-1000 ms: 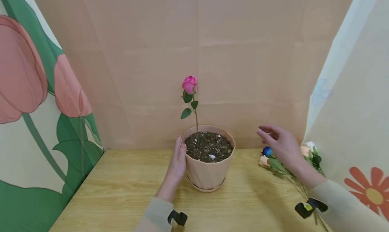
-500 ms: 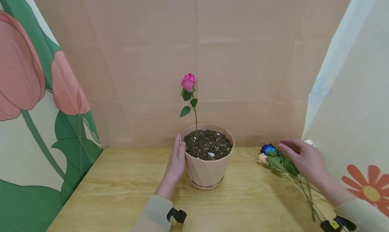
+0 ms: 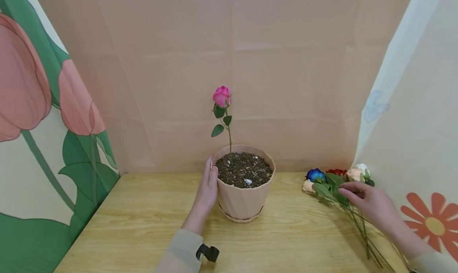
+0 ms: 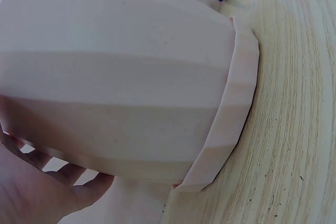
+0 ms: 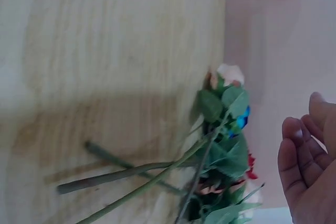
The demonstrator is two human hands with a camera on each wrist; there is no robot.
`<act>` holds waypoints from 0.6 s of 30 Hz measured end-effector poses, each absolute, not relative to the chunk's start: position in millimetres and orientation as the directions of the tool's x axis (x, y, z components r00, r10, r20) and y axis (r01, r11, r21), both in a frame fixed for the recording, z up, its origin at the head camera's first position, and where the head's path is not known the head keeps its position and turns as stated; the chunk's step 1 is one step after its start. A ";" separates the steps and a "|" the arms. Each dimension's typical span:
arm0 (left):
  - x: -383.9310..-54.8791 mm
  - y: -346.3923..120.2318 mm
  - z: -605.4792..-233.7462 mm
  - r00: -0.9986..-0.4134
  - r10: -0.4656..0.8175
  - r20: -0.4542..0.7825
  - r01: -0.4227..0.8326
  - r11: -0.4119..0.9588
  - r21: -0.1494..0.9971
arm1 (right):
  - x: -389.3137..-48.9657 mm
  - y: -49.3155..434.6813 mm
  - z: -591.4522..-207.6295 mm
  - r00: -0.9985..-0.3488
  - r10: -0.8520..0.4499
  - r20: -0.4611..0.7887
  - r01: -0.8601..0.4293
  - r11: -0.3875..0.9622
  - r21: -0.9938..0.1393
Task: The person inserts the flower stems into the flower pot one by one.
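Observation:
A pink flowerpot (image 3: 244,203) filled with dark soil (image 3: 247,169) stands on its saucer on the table. From the soil at its left rises one upright pink rose (image 3: 222,97). My left hand (image 3: 207,189) rests along the pot's left side, its fingers extended against the wall, seen also in the left wrist view. At the right lie several loose roses: a blue rose (image 3: 315,175), a red rose (image 3: 336,172), peach and white ones, their stems toward me. Above their leaves hovers my right hand (image 3: 375,205), fingers loosely bent, apparently holding nothing; in the right wrist view (image 5: 310,166) a gap separates the hand from the flowers.
The wooden table (image 3: 150,213) ends at a plain pinkish backdrop (image 3: 179,86). Printed panels stand at both sides, with tulips (image 3: 82,102) on the left and an orange flower (image 3: 434,225) on the right.
My right hand has moved right and down from beside the pot to over the loose roses. The left hand keeps its place on the pot.

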State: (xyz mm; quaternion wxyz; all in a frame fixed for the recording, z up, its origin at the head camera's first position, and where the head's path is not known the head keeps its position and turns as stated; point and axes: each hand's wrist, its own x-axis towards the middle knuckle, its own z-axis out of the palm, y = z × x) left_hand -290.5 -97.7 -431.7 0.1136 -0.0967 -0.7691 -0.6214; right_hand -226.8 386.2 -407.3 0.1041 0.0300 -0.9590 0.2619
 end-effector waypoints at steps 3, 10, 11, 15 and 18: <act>-290.6 -98.0 -431.9 -0.955 0.005 0.297 0.291 0.210 0.933 | -225.0 391.7 -414.1 -0.987 0.000 0.162 -0.082 0.861 -0.501; -290.2 -98.0 -431.9 -0.951 0.008 0.309 0.304 0.208 0.930 | -227.5 402.5 -428.7 -0.993 0.010 0.119 -0.050 0.872 -0.488; -290.1 -98.1 -431.9 -0.951 0.008 0.308 0.302 0.207 0.930 | -228.5 404.1 -430.2 -0.994 0.012 0.111 -0.044 0.875 -0.482; -289.9 -98.4 -431.6 -0.955 0.007 0.297 0.292 0.206 0.934 | -231.0 409.4 -437.6 -0.995 0.012 0.100 -0.036 0.885 -0.463; -289.7 -98.3 -431.5 -0.954 0.006 0.298 0.293 0.204 0.934 | -230.7 412.2 -443.4 -0.994 0.007 0.112 -0.045 0.887 -0.459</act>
